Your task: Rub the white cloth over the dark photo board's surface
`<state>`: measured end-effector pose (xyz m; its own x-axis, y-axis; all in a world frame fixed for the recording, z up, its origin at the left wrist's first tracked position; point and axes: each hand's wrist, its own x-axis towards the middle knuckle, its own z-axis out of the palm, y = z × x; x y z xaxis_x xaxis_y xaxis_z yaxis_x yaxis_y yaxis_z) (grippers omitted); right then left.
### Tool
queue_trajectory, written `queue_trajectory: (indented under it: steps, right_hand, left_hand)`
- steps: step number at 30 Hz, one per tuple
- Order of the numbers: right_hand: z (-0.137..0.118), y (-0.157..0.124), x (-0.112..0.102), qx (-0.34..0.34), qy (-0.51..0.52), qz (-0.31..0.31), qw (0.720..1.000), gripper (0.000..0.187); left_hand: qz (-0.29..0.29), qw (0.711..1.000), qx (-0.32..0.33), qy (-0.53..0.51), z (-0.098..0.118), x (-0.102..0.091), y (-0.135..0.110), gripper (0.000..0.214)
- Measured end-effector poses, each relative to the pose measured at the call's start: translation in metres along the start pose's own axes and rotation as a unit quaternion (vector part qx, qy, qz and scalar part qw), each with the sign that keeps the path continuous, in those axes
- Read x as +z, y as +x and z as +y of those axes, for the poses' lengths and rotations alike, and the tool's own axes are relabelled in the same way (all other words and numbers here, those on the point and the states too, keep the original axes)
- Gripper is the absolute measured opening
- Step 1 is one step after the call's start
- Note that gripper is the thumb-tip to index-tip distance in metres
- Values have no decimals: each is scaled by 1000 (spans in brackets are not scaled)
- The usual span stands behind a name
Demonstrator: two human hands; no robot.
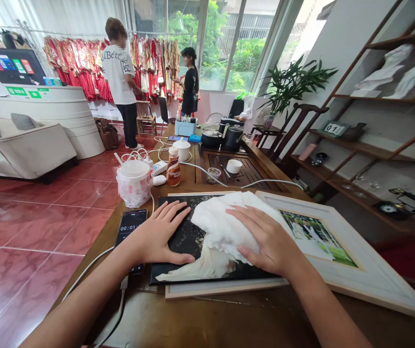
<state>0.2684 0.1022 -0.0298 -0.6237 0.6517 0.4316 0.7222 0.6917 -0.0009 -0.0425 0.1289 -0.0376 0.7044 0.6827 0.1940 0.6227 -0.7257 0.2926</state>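
A dark panel (pixel 178 241) with pale speckles lies on a light wooden frame (pixel 225 289) at the table's near edge. My left hand (pixel 165 232) rests flat on the panel's left part, fingers spread. My right hand (pixel 265 237) is curved over a white fluffy wad (pixel 221 217), pressing it on the panel, thumb at its near side. Below the wad spreads a cream, fabric-like shape (pixel 207 266); I cannot tell whether it is printed or cloth. The wad hides much of the panel. To the right lies a white-framed photo (pixel 319 237), partly behind my right hand.
A phone (pixel 131 237) with a cable lies left of the panel. Beyond it stand a bagged white tub (pixel 134 181), a brown-labelled bottle (pixel 173 166) and a lidded white cup (pixel 181 149). A tea tray (pixel 258 179) holds a small white bowl (pixel 234 166). Two people stand by clothes racks.
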Motion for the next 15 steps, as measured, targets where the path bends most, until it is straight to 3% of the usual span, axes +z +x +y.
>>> queue_trajectory:
  steps: [9, 15]
  right_hand:
    - [-28, 6, 5, -57, 48, -7, 997, 74]
    - [-6, 1, -2, -3, 18, -6, 1000, 67]
  left_hand:
    - [13, 1000, 11, 0, -1, 1, 0, 104]
    - [6, 1000, 8, 8, 0, 1, 0, 104]
